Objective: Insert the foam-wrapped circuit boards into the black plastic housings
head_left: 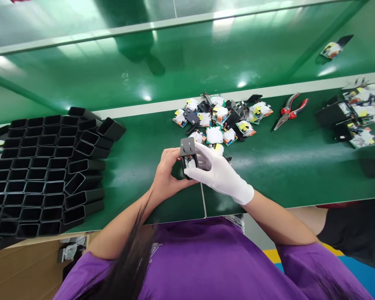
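Observation:
My bare left hand [166, 173] wraps its fingers around a black plastic adapter casing [184, 166], held just above the green bench. A black end cap [187, 146] with two small pins tilts up at the casing's open mouth. Below the cap, part of a circuit board [190, 162] with white filler shows inside the casing. My right hand [221, 173], in a white glove, closes its thumb and fingers on the board and cap from the right. Its fingertips partly hide the board. Beyond my hands lies a pile of similar circuit boards [214, 135] with black caps attached.
Many black empty casings [37, 164] stand packed at the left, a few leaning. Red-handled pliers [289, 111] lie right of the pile. More boards [364, 110] sit far right, and one board [332, 50] lies beyond the pale strip. A cardboard box [28, 268] is below left.

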The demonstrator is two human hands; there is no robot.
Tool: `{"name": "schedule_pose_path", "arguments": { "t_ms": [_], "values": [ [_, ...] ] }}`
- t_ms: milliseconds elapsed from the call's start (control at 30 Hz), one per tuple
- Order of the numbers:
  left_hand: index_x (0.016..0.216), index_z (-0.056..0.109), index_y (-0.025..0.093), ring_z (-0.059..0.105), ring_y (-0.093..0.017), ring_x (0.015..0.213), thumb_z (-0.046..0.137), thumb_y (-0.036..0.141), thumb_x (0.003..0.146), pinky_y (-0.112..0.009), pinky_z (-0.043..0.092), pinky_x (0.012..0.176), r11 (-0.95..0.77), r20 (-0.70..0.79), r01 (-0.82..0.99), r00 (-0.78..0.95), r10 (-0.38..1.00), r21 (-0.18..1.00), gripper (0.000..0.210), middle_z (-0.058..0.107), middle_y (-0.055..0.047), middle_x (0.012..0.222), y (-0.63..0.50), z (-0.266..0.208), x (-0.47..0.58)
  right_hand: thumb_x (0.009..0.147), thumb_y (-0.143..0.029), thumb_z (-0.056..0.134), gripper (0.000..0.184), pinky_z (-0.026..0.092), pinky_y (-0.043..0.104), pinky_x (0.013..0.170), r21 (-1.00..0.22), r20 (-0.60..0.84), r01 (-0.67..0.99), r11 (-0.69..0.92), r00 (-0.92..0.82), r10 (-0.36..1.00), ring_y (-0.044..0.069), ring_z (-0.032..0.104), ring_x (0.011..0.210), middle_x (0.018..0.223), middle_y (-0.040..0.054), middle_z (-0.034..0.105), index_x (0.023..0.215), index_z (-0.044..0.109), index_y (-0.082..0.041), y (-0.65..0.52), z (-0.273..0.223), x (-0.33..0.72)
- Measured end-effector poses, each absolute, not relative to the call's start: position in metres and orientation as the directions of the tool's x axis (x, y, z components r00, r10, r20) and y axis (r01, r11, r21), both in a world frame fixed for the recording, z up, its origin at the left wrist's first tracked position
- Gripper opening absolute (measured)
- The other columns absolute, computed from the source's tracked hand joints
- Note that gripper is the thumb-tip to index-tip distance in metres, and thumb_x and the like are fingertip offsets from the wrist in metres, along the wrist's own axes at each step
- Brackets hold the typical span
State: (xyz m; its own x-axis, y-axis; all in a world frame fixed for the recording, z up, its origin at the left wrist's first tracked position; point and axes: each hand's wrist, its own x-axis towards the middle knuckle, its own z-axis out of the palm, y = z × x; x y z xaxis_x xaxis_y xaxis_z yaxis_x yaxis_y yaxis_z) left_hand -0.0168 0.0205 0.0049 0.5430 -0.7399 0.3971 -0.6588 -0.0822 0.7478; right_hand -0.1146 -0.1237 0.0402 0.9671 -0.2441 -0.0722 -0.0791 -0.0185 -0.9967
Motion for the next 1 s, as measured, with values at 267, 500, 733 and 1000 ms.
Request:
{"name": "schedule_pose_path", "arguments": {
  "t_ms": [267,500,733,1000],
  "values": [
    [0.136,0.055,0.028,0.051,-0.030,0.131,0.077,0.040,0.078,-0.036,0.054,0.094,0.080,0.123,-0.102,0.535,-0.836,0.992,0.064,0.044,-0.012,0.151,0.028,0.003,-0.009,0.077,-0.032,0.073,0.071,0.048,0.042,0.106,-0.984,-0.158,-0.138,0.111,0.967,-0.199,0.024,0.064,0.113,0.123,0.0066,0.066,0.142,0.046,-0.022,-0.123,0.034,-0.114],
    [0.123,0.068,0.023,0.064,-0.028,0.111,0.077,0.048,0.076,-0.036,0.051,0.096,0.058,-0.104,0.264,0.560,-0.822,0.963,0.054,0.072,-0.009,0.119,0.021,0.007,-0.010,0.083,-0.033,0.068,0.063,0.055,0.039,0.096,-0.999,-0.018,-0.029,-0.045,0.972,-0.233,0.021,0.069,0.100,0.111,0.0054,0.071,0.141,0.048,-0.021,-0.117,0.035,-0.113],
    [0.122,0.068,0.020,0.063,-0.027,0.111,0.076,0.056,0.075,-0.035,0.051,0.095,0.085,-0.075,0.233,0.603,-0.794,0.969,0.059,0.071,-0.010,0.119,0.017,0.009,-0.015,0.085,-0.036,0.064,0.056,0.056,0.040,0.095,-0.989,0.044,0.003,-0.151,0.963,-0.265,0.023,0.068,0.100,0.115,0.0076,0.070,0.137,0.053,-0.020,-0.114,0.033,-0.111],
    [0.121,0.069,0.021,0.064,-0.030,0.111,0.076,0.061,0.071,-0.038,0.052,0.098,0.059,-0.091,0.213,0.629,-0.772,0.975,0.064,0.072,-0.010,0.119,0.016,0.015,-0.012,0.089,-0.038,0.063,0.059,0.045,0.043,0.111,-0.982,0.116,0.069,-0.177,0.957,-0.267,0.025,0.059,0.124,0.134,0.0104,0.062,0.143,0.048,-0.019,-0.112,0.033,-0.109]
  ]
}}
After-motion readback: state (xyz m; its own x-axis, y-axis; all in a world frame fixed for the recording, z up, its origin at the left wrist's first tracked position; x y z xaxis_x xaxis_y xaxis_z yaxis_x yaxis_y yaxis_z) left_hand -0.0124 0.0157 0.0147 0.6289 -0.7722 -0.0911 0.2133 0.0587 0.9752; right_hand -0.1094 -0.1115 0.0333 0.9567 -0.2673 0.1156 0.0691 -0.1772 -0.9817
